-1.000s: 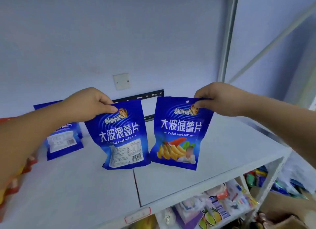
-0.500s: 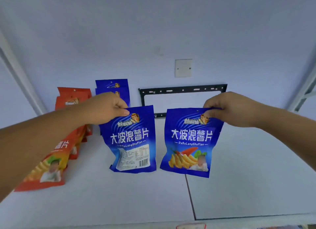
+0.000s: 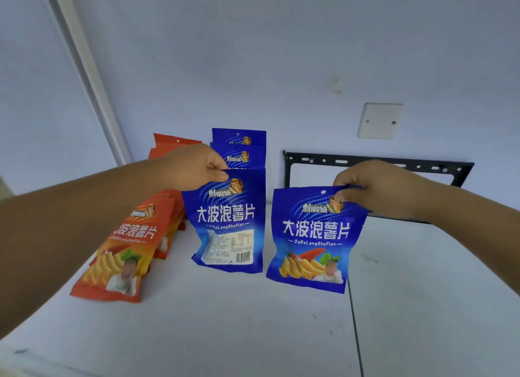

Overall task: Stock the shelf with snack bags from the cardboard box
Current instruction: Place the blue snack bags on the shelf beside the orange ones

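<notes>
My left hand [image 3: 194, 167] pinches the top edge of a blue snack bag [image 3: 229, 221] whose back label faces me; its bottom rests on or just above the white shelf [image 3: 253, 320], right in front of two more blue bags [image 3: 239, 148] standing in a row. My right hand [image 3: 374, 188] grips the top of a second blue snack bag [image 3: 315, 241], front side toward me, hanging slightly tilted to the right of the first. The cardboard box is out of view.
A row of orange snack bags [image 3: 121, 250] stands at the left, partly behind my left forearm. A black metal bracket [image 3: 377, 165] and a white wall plate [image 3: 380, 120] sit on the back wall. A grey upright post [image 3: 84, 75] rises at the left.
The view has swung left and closer. Both hands have carried their blue bags leftward, the left one now directly in front of the standing blue bags.
</notes>
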A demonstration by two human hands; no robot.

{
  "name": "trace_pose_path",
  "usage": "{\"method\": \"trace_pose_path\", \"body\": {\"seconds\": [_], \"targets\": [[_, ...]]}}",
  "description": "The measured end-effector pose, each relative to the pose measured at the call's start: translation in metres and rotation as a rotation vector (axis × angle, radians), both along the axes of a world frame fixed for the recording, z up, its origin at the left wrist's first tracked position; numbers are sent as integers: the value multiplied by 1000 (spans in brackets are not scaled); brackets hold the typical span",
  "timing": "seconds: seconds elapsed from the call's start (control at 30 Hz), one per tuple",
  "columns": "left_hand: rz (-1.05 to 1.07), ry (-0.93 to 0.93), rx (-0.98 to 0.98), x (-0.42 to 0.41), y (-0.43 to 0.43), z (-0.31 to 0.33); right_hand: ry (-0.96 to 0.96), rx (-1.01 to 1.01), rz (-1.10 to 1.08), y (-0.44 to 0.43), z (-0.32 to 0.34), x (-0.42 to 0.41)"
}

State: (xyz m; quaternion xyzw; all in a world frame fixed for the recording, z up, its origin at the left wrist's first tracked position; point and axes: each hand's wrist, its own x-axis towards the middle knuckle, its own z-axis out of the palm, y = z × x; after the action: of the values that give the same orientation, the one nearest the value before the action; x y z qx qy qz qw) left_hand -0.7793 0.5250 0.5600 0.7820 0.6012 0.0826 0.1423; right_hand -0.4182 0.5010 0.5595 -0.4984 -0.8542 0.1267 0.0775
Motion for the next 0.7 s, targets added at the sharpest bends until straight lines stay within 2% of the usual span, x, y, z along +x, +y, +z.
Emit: {"method": "trace_pose_path", "body": {"seconds": [0.17,0.43,0.7], "targets": [[-52,71,1,-13,51,-15,69,-49,-59,2,-15,-12],[-159,72,46,-29,134,-37,106,-111,-223,-7,-32,-42],[-294,86,91,-37,177,-40,111,-31,-375,-16,-28,-87]]}}
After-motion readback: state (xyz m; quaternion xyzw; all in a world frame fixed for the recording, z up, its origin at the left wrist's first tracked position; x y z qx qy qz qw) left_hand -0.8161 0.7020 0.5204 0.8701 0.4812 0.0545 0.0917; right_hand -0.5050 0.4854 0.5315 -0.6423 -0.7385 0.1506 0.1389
